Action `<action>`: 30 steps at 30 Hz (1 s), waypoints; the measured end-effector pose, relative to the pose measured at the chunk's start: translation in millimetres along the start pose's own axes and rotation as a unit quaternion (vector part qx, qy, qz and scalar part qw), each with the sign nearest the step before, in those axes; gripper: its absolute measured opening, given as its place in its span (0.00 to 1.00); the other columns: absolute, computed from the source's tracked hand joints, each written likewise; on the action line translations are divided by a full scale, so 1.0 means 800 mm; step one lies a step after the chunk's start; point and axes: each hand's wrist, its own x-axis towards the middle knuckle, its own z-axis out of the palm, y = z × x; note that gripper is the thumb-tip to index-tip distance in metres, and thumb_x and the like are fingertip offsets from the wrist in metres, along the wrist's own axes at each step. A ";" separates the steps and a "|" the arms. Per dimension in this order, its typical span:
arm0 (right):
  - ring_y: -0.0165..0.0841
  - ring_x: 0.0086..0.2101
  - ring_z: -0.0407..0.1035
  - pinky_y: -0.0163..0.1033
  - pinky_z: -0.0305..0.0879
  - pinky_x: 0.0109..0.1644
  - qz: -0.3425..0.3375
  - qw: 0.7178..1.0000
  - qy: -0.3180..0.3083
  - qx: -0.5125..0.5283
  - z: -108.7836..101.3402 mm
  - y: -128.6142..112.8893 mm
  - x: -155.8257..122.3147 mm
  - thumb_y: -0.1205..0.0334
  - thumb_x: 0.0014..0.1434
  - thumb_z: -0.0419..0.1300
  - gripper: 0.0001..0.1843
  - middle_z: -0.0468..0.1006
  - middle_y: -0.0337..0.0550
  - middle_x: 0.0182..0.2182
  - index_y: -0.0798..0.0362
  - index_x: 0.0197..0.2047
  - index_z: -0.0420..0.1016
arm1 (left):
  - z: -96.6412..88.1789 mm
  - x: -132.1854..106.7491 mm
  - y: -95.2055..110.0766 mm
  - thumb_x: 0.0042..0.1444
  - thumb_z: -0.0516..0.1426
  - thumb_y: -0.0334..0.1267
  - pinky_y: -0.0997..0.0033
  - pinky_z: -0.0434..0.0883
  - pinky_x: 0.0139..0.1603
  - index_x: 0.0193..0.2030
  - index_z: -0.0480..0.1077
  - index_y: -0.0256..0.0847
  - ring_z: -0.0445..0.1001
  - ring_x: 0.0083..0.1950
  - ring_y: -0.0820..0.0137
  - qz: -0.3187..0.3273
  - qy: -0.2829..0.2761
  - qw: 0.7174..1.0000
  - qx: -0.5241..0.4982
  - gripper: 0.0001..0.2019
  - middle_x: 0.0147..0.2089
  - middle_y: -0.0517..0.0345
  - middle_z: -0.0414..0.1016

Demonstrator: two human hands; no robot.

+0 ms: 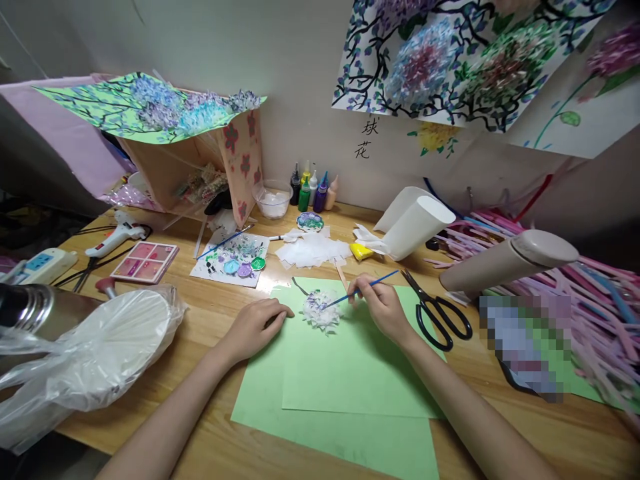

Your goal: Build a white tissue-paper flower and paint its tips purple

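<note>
A blue paintbrush [386, 275] is pinched in the fingers of my right hand [377, 303]. Its tip meets a ruffled white paper flower [321, 319] that carries purple paint near its middle. The flower lies on light green paper [350, 383], with a short dark painted stem at its upper left. My left hand [260, 319] rests at the paper's left edge, thumb stretched towards the flower and the other fingers bent, partly hidden; nothing shows in it. Black-handled scissors [440, 320] lie just right of my right hand.
Behind the paper are white tissue scraps [313, 251], a paint-spotted sheet [233, 260], a palette [310, 222], paint bottles [313, 189] and a plastic bowl [273, 200]. A tumbler [510, 260] and fuzzy stems [590, 300] lie right; a bagged bowl [115, 340] and glue gun [117, 235] left.
</note>
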 end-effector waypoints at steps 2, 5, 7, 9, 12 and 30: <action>0.30 0.26 0.64 0.36 0.59 0.34 0.008 1.000 0.022 0.019 -0.001 0.003 -0.003 0.52 0.65 0.46 0.22 0.70 0.39 0.23 0.54 0.26 0.69 | 0.000 0.000 0.000 0.64 0.45 0.39 0.71 0.64 0.43 0.43 0.72 0.44 0.71 0.42 0.69 -0.004 -0.003 1.000 -0.001 0.15 0.38 0.58 0.75; 0.30 0.25 0.64 0.35 0.59 0.32 0.021 0.999 0.003 0.036 -0.003 0.007 -0.006 0.51 0.65 0.47 0.22 0.70 0.39 0.21 0.54 0.26 0.70 | -0.001 0.001 -0.001 0.64 0.45 0.39 0.71 0.63 0.43 0.43 0.72 0.44 0.72 0.42 0.70 -0.008 -0.006 1.000 -0.003 0.14 0.39 0.58 0.75; 0.30 0.26 0.64 0.35 0.59 0.33 0.022 0.999 0.026 0.033 -0.005 0.008 -0.008 0.50 0.64 0.47 0.22 0.71 0.39 0.22 0.53 0.27 0.70 | -0.001 0.001 -0.001 0.64 0.45 0.39 0.71 0.63 0.43 0.43 0.72 0.44 0.72 0.42 0.70 -0.010 -0.007 1.000 -0.007 0.14 0.39 0.58 0.75; 0.30 0.26 0.64 0.35 0.59 0.34 0.023 0.998 0.044 0.030 -0.008 0.007 -0.010 0.50 0.65 0.46 0.22 0.72 0.39 0.22 0.53 0.27 0.71 | -0.001 0.002 -0.002 0.63 0.45 0.39 0.71 0.64 0.43 0.42 0.72 0.43 0.72 0.42 0.69 -0.013 -0.008 1.000 -0.013 0.14 0.38 0.58 0.75; 0.31 0.28 0.66 0.36 0.60 0.36 0.021 1.000 -0.009 0.010 -0.015 0.003 -0.013 0.50 0.65 0.47 0.22 0.72 0.40 0.23 0.54 0.28 0.73 | -0.001 0.003 -0.003 0.63 0.45 0.40 0.71 0.64 0.43 0.42 0.72 0.43 0.71 0.41 0.69 -0.017 -0.009 1.000 -0.020 0.14 0.38 0.57 0.75; 0.31 0.29 0.66 0.37 0.60 0.36 0.009 1.000 0.011 -0.004 -0.030 0.000 -0.017 0.51 0.66 0.45 0.22 0.75 0.42 0.26 0.54 0.32 0.74 | 0.001 0.006 -0.004 0.63 0.46 0.43 0.70 0.64 0.43 0.42 0.71 0.44 0.71 0.42 0.67 -0.029 -0.015 0.999 -0.019 0.15 0.39 0.58 0.75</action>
